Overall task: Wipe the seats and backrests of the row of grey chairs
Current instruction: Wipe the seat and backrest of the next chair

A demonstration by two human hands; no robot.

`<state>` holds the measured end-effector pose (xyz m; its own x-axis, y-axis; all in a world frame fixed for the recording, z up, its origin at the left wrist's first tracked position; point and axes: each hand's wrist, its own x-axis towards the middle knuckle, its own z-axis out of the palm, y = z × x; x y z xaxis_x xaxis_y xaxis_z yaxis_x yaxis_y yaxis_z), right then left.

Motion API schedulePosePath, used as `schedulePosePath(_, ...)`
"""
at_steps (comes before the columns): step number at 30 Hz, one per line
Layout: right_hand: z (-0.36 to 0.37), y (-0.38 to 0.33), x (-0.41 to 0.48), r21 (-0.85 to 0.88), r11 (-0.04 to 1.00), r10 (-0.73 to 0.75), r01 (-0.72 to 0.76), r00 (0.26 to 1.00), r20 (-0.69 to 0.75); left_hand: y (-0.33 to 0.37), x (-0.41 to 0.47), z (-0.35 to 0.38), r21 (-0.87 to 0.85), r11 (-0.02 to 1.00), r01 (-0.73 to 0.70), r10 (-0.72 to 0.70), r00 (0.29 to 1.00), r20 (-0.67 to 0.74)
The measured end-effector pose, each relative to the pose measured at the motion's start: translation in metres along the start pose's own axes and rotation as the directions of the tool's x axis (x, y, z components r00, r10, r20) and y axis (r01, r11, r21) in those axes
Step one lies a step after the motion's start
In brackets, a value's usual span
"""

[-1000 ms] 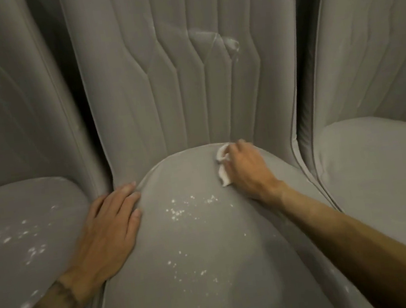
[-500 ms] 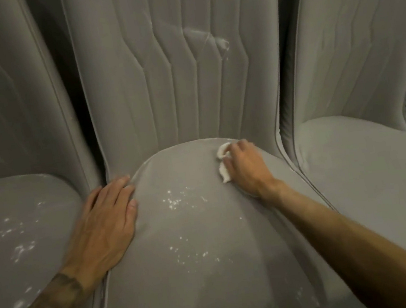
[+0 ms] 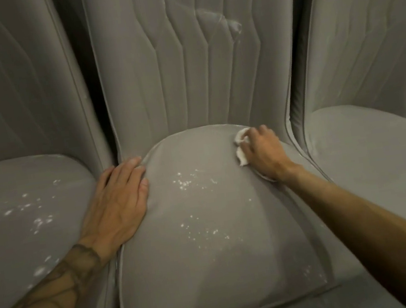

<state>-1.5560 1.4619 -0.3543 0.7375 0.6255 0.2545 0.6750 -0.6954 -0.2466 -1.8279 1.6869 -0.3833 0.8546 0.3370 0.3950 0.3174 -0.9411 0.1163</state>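
Head view, looking down on three grey chairs side by side. The middle chair's seat (image 3: 217, 250) fills the centre, its channelled backrest (image 3: 150, 78) rising behind it. The right hand (image 3: 264, 154) lies at the seat's far right corner, close to where seat meets backrest. Its fingers are curled over a small white cloth (image 3: 240, 150), bunched into a wad and pressed against the fabric, with part of the wad showing on the hand's left side. The left hand (image 3: 117, 201) lies flat with straight fingers, holding nothing, along the seat's left edge; its fingertips reach the far left corner. White specks (image 3: 184, 182) dot the seat between the two hands, and more are scattered nearer the front edge. A pale smear (image 3: 230, 25) marks the upper right of the backrest. The left chair's seat (image 3: 20, 224) also carries white specks. The right chair's seat (image 3: 367, 155) looks plain grey.
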Motion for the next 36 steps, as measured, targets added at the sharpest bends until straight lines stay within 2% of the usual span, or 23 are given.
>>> schedulePosePath(2, 0.0, 0.004, 0.003, -0.052, 0.989, 0.139, -0.14, 0.99, -0.019, 0.001, 0.0, -0.002, -0.01, 1.0, 0.005, -0.005, 1.0, 0.008)
schedulePosePath(4, 0.004, -0.012, 0.007, -0.061, 0.986, 0.151, -0.153, 0.988, -0.035, 0.002, 0.0, -0.003, -0.013, 1.0, 0.018, -0.018, 1.0, 0.012)
schedulePosePath(8, 0.017, -0.038, 0.011, -0.007, 0.986, -0.164, 0.164, 0.986, 0.015, 0.002, -0.002, -0.004, -0.017, 1.0, 0.026, -0.025, 0.999, 0.025)
schedulePosePath(10, 0.016, -0.027, 0.02, 0.006, 0.976, -0.22, 0.22, 0.974, 0.049, 0.001, 0.0, -0.003, -0.025, 0.999, 0.025, -0.024, 0.999, 0.03)
schedulePosePath(11, 0.015, -0.018, 0.027, -0.01, 0.981, -0.194, 0.194, 0.98, 0.047, 0.001, 0.0, -0.003, -0.027, 0.999, 0.029, -0.028, 0.999, 0.033)
schedulePosePath(15, 0.014, -0.001, 0.052, -0.071, 0.991, 0.112, -0.113, 0.994, -0.021, 0.002, 0.001, -0.003, 0.002, 0.999, 0.038, -0.038, 0.998, 0.053)
schedulePosePath(17, 0.016, -0.016, 0.053, -0.059, 0.988, 0.143, -0.145, 0.989, -0.032, 0.001, 0.0, -0.004, 0.016, 0.999, 0.035, -0.036, 0.996, 0.076)
schedulePosePath(18, 0.018, -0.029, 0.051, -0.026, 0.995, 0.093, -0.094, 0.995, -0.032, 0.0, 0.0, -0.003, 0.017, 0.999, 0.037, -0.038, 0.996, 0.082)
schedulePosePath(21, 0.028, -0.069, 0.031, 0.09, 0.972, -0.218, 0.216, 0.976, 0.022, -0.002, -0.001, -0.002, 0.01, 0.999, 0.044, -0.045, 0.993, 0.111)
schedulePosePath(23, 0.028, -0.079, 0.025, 0.126, 0.945, -0.313, 0.301, 0.946, 0.087, 0.0, 0.001, -0.004, 0.021, 0.999, 0.044, -0.046, 0.991, 0.122)
schedulePosePath(26, 0.021, -0.053, 0.037, 0.085, 0.969, -0.238, 0.233, 0.97, 0.057, 0.003, 0.002, -0.008, 0.029, 0.999, 0.041, -0.044, 0.99, 0.134)
schedulePosePath(29, 0.018, -0.023, 0.05, -0.048, 0.997, -0.059, 0.061, 0.998, 0.027, 0.0, 0.003, -0.005, 0.006, 0.999, 0.037, -0.038, 0.993, 0.108)
schedulePosePath(32, 0.021, -0.022, 0.05, -0.08, 0.994, 0.076, -0.078, 0.997, -0.018, -0.002, 0.0, -0.001, -0.005, 1.0, 0.027, -0.027, 0.996, 0.084)
schedulePosePath(34, 0.025, -0.035, 0.042, -0.08, 0.997, 0.017, -0.017, 1.0, -0.003, -0.002, 0.0, 0.0, -0.006, 1.0, 0.012, -0.012, 0.997, 0.076)
schedulePosePath(36, 0.029, -0.051, 0.031, -0.022, 0.984, -0.174, 0.175, 0.984, 0.045, -0.003, -0.001, -0.001, -0.006, 1.0, 0.016, -0.015, 0.998, 0.068)
